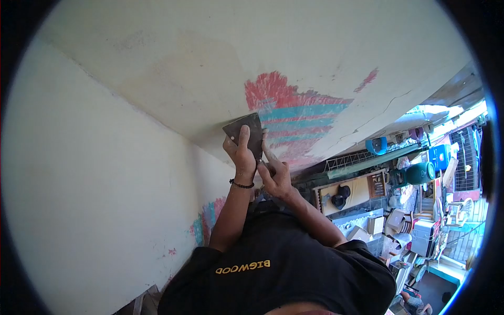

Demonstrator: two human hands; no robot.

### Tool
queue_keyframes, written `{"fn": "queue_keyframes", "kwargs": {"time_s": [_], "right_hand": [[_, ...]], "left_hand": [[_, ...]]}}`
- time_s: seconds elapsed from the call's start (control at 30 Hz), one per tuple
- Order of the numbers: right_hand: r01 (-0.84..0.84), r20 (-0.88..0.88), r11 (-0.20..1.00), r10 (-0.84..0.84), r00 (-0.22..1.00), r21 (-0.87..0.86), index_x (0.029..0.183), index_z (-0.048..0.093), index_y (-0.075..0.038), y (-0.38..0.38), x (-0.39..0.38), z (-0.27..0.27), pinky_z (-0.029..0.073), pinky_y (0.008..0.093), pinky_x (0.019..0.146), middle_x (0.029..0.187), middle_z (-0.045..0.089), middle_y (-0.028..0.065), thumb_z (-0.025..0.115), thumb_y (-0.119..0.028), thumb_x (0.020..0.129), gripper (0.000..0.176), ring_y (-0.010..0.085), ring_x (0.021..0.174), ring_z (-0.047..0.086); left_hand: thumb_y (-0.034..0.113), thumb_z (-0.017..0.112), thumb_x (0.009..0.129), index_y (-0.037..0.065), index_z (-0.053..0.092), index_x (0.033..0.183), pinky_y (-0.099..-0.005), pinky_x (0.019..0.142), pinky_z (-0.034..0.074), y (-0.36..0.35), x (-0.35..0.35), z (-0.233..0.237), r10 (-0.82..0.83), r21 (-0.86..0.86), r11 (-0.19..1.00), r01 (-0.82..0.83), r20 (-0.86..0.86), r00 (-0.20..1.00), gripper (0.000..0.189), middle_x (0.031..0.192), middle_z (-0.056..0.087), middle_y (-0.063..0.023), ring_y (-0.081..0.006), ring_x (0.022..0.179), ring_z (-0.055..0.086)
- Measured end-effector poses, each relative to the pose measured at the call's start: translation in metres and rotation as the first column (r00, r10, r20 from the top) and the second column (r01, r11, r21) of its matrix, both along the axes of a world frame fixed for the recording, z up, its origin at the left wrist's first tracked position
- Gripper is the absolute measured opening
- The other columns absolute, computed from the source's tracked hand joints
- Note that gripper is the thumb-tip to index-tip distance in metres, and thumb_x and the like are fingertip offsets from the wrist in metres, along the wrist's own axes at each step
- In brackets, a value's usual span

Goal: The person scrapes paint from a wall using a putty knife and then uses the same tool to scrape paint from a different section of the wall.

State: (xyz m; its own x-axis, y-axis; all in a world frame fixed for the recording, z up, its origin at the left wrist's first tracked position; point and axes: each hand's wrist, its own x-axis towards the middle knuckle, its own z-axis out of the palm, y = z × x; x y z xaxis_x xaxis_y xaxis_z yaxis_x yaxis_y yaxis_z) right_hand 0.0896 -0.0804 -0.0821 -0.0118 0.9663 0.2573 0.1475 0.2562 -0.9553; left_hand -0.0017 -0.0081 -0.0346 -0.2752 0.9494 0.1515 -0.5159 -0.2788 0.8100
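Note:
My left hand [241,160], with a dark beaded bracelet at the wrist, grips a dark, flat, wide-bladed scraper [251,130], its thumb lying along the blade's face. My right hand [278,180] is closed at the lower end of the same scraper, one finger stretched up beside the blade; the handle is mostly hidden by the fingers. The blade's far edge is right at the off-white wall [173,68]. Just to the right, a patch of red and teal striped paint [299,118] with ragged edges shows on that wall.
A thin crack [375,116] runs through the wall on the right. Another painted patch [206,218] lies low on the left wall [94,184]. Off to the right are a green barrel [420,172], a blue container [440,156], boxes, chairs and a person [415,302].

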Motion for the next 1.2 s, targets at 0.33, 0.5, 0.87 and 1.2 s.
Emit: {"fn": "queue_keyframes", "kwargs": {"time_s": [0.33,0.5,0.87,1.2], "right_hand": [[0.013,0.039,1.0,-0.014,0.999,0.012,0.15,0.035,-0.002,0.002,0.001,0.007,0.037,0.0291,0.048,0.05,0.041,0.009,0.056,-0.007,0.092,0.062,0.0088,0.046,0.042],[0.003,0.017,1.0,-0.003,1.0,0.022,0.15,0.034,-0.001,-0.002,0.0,0.006,0.036,0.028,0.048,0.05,0.041,0.0071,0.056,-0.007,0.092,0.062,0.0078,0.047,0.04],[-0.016,0.071,0.996,0.01,0.997,0.085,0.151,0.03,0.002,0.008,0.008,0.006,0.034,0.026,0.047,0.053,0.041,0.0045,0.055,-0.008,0.093,0.063,0.0041,0.049,0.038],[-0.016,0.049,1.0,0.016,0.999,-0.003,0.151,0.03,0.0,-0.004,0.001,0.011,0.033,0.0269,0.047,0.05,0.038,0.0027,0.053,-0.005,0.093,0.063,0.0045,0.05,0.036]], "left_hand": [[0.012,0.061,0.095,-0.008,0.056,0.104,-0.035,0.066,0.06,0.002,-0.001,0.003,-0.002,0.008,1.0,0.003,-0.031,1.0,0.023,0.092,0.067,-0.0152,-0.0249,0.074,0.07],[0.014,0.063,0.094,-0.007,0.057,0.105,-0.0337,0.069,0.058,-0.001,-0.002,-0.007,0.028,0.001,1.0,-0.028,-0.034,0.999,0.024,0.094,0.066,-0.0128,-0.0217,0.076,0.067],[0.013,0.063,0.094,-0.007,0.059,0.102,-0.033,0.07,0.058,0.005,0.004,0.009,0.06,0.052,0.997,-0.058,-0.032,0.998,0.022,0.098,0.067,-0.012,-0.0199,0.082,0.067],[0.013,0.063,0.094,-0.006,0.057,0.107,-0.0346,0.07,0.06,0.002,-0.003,-0.001,-0.01,0.005,1.0,0.01,-0.007,1.0,0.024,0.096,0.066,-0.0117,-0.0202,0.079,0.067]]}}
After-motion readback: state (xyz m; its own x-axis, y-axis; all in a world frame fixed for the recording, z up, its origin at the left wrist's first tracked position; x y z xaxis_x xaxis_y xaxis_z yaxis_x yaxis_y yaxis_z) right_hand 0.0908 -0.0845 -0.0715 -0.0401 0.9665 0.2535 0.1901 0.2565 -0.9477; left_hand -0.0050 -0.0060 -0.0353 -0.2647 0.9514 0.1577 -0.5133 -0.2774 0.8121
